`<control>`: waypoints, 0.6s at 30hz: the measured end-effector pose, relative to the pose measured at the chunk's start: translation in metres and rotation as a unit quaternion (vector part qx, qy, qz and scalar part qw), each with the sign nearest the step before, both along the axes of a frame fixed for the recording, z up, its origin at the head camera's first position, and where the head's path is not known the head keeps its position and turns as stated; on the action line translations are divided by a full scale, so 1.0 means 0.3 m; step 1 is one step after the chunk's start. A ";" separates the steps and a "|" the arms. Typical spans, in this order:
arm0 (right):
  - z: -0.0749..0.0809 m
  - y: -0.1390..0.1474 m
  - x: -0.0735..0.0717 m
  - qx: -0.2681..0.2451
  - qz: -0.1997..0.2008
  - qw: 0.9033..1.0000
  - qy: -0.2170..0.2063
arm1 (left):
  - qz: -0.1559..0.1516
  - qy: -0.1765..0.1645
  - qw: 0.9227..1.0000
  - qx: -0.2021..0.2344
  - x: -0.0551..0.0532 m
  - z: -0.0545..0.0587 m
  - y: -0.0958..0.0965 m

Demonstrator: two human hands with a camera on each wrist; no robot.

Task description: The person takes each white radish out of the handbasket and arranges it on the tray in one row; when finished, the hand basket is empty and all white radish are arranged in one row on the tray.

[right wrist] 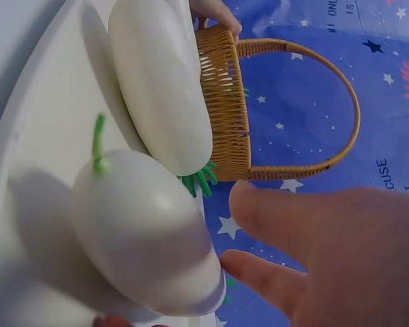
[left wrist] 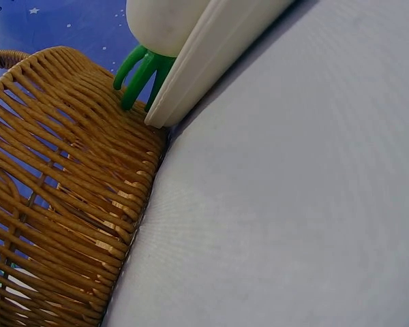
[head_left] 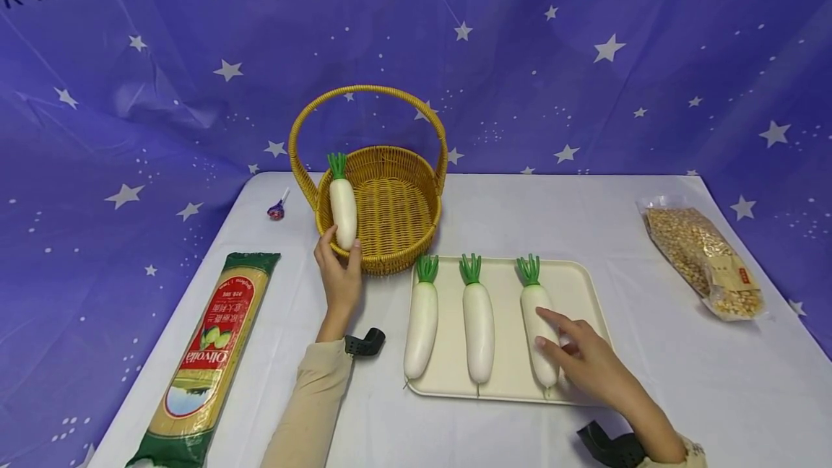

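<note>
A white radish (head_left: pixel 343 211) with a green top leans inside the left of a wicker basket (head_left: pixel 396 208). My left hand (head_left: pixel 339 284) is at the basket's near rim, thumb and fingers on either side of that radish's lower end; the left wrist view shows the basket's woven side (left wrist: pixel 75 170) but not the fingers. Three more radishes lie side by side on a cream tray (head_left: pixel 510 390): a left one (head_left: pixel 422 331), a middle one (head_left: pixel 479 334) and a right one (head_left: pixel 536 323). Over the right radish is my right hand (head_left: pixel 588 360), fingers spread and fingertips right at its side.
A long pack of spaghetti (head_left: pixel 208 360) lies at the left table edge. Beyond it is a small wrapped lollipop (head_left: pixel 277 209). At the far right sits a clear bag of corn kernels (head_left: pixel 702 258). The basket's tall arched handle (head_left: pixel 367 89) rises over its opening.
</note>
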State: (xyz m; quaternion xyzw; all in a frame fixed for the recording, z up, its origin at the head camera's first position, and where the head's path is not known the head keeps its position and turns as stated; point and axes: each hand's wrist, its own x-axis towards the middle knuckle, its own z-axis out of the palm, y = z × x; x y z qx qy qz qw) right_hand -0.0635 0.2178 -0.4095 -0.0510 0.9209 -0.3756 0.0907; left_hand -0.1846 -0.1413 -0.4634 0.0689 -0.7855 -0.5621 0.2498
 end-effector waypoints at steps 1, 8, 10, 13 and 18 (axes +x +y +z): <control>0.002 0.000 0.001 0.016 0.002 1.000 0.010 | 0.000 -0.001 1.000 -0.001 -0.001 0.000 0.000; 0.044 0.003 0.009 0.067 -0.006 0.998 0.020 | 0.004 0.004 1.000 -0.001 -0.003 0.000 0.000; 0.060 0.003 0.010 0.069 -0.013 0.997 0.024 | 0.005 0.006 1.000 0.000 -0.003 0.000 0.000; 0.077 0.000 0.012 0.062 -0.026 0.997 0.042 | 0.005 0.006 1.000 0.000 -0.003 0.000 0.001; 0.077 -0.020 0.002 0.015 -0.052 0.992 0.117 | 0.006 0.004 1.000 -0.004 -0.003 -0.001 0.000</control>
